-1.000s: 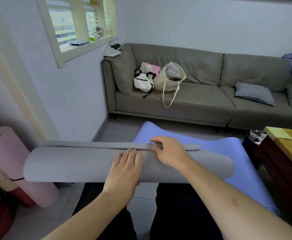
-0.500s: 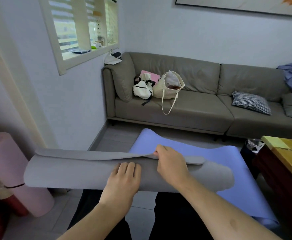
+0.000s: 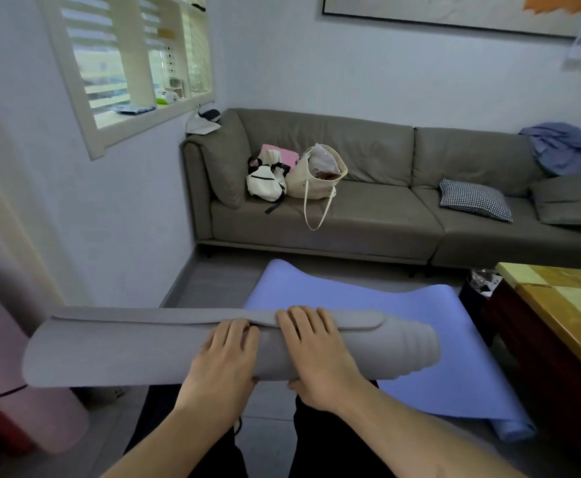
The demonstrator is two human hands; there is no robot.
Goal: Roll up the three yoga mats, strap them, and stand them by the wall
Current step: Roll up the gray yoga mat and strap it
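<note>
Rolled grey foam yoga mat (image 3: 116, 350) across the lap, left hand (image 3: 222, 360) and right hand (image 3: 316, 353) flat on top, each grip relaxed, clamping nothing; flat lilac mat (image 3: 420, 326) beyond; rolled pink mat (image 3: 13, 374) left; wooden table (image 3: 565, 305) right.

The pink mat (image 3: 13, 384) at the left is blurred and cut off by the frame edge, so its top end and full width cannot be seen. The grey mat (image 3: 127, 350) covers the near end of the blue mat (image 3: 403, 312) and hides the thumbs and palms of the left hand (image 3: 225, 363) and right hand (image 3: 316, 353) — only their backs show. The wall picture (image 3: 454, 8) runs off the top, the sofa (image 3: 403, 215) and table (image 3: 572, 305) off the right. Items on the window ledge (image 3: 151, 108) are too small to name — the tote (image 3: 313, 177) hides its contents.
</note>
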